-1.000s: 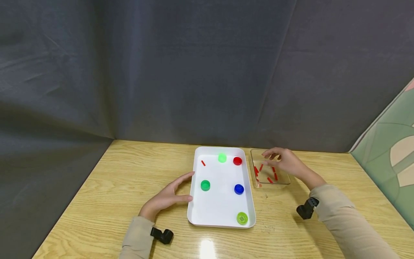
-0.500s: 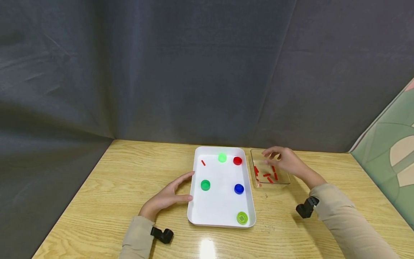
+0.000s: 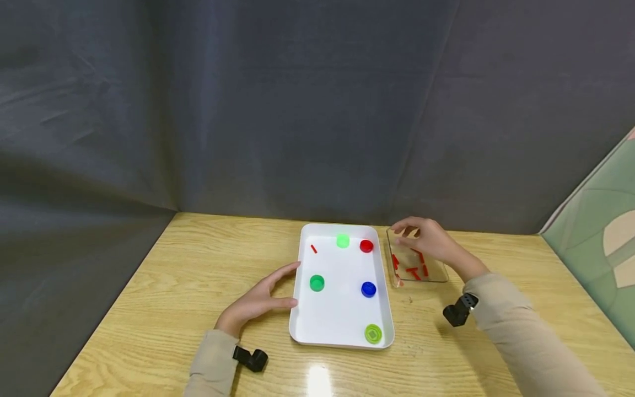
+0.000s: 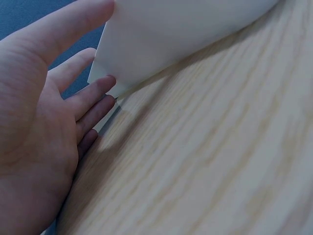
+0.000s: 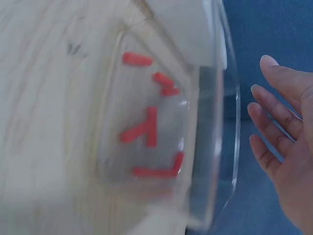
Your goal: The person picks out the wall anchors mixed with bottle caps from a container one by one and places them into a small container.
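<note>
My left hand [image 3: 255, 300] touches the left wall of a white tray [image 3: 337, 317] with thumb and fingertips spread; the left wrist view shows its fingers fairly straight. Over the far part of a clear plastic box [image 3: 436, 270] is my right hand [image 3: 429, 240], its fingers loosely bent. In the right wrist view nothing shows between the fingers of that hand [image 5: 293, 132], which appears above the box rim. Several short red sticks [image 5: 151, 126] lie scattered on the box floor, some crossing or touching. A single red stick [image 3: 313, 248] lies in the tray's far left.
Round caps sit apart in the tray: light green [image 3: 343, 241], red [image 3: 366, 246], dark green [image 3: 317, 283], blue [image 3: 369, 289] and yellow-green [image 3: 373, 333]. The box stands just right of the tray on a wooden table [image 3: 198, 264]. A dark curtain [image 3: 297, 110] hangs behind.
A red stick near my right fingertips has dropped flat among the others in the box. My right hand has since shifted left and up toward the box's far edge. My left hand stays put.
</note>
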The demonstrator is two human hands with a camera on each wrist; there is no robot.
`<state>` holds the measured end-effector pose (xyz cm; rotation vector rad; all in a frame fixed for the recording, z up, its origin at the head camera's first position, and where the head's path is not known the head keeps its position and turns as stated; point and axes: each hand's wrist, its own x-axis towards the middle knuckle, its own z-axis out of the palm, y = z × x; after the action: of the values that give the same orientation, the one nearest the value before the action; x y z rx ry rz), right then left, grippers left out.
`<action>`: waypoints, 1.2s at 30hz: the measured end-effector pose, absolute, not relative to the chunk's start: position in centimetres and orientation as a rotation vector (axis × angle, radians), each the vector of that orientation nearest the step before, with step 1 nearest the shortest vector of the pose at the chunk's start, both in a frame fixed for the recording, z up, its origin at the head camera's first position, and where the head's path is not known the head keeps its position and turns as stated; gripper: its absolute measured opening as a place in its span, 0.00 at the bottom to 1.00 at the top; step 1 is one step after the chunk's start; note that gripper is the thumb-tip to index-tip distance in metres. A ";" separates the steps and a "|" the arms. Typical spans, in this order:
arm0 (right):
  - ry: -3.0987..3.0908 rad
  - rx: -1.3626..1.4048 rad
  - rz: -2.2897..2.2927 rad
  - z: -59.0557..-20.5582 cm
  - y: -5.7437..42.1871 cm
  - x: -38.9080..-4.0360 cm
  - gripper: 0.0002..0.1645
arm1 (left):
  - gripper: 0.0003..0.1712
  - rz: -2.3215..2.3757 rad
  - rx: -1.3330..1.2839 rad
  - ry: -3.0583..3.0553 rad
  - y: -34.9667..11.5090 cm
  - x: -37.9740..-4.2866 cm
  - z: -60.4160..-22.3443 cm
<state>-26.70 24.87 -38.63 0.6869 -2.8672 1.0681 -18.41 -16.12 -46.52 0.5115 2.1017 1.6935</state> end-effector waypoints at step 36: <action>-2.873 0.855 1.199 -36.9 14.9 -28.6 0.16 | 0.47 1.698 0.497 2.100 -15.5 -18.3 -46.5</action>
<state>-28.57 14.92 -36.91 0.8550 -2.8734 1.1993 -18.31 -15.48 -46.55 0.4973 2.1000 1.6975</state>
